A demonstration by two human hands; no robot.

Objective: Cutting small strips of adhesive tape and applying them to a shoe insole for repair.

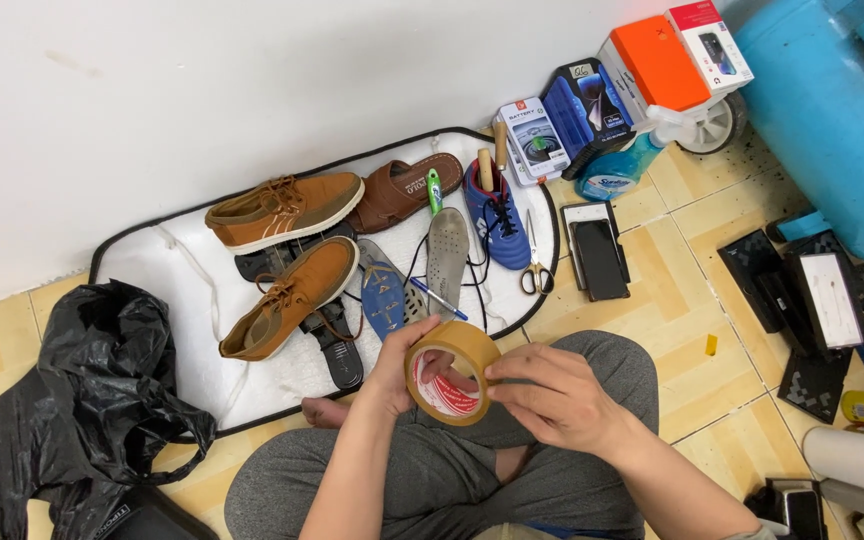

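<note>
Brown roll of packing tape (452, 372) sits above the lap, left hand (399, 362) clamped on its rim, right hand (550, 392) pinching its edge; the loose end could re-stick if the fingers slip.

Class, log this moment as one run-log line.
left hand: holds tape roll | right hand: on roll's edge | ahead: tan shoes, scissors

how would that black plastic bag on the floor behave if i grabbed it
The crumpled black plastic bag would probably be floppy: it lies slumped in loose folds. Its glossy film looks thin, so likely light and a bit slippery. It seems unlikely to roll, sagging flat on the yellow tiled floor.
</note>
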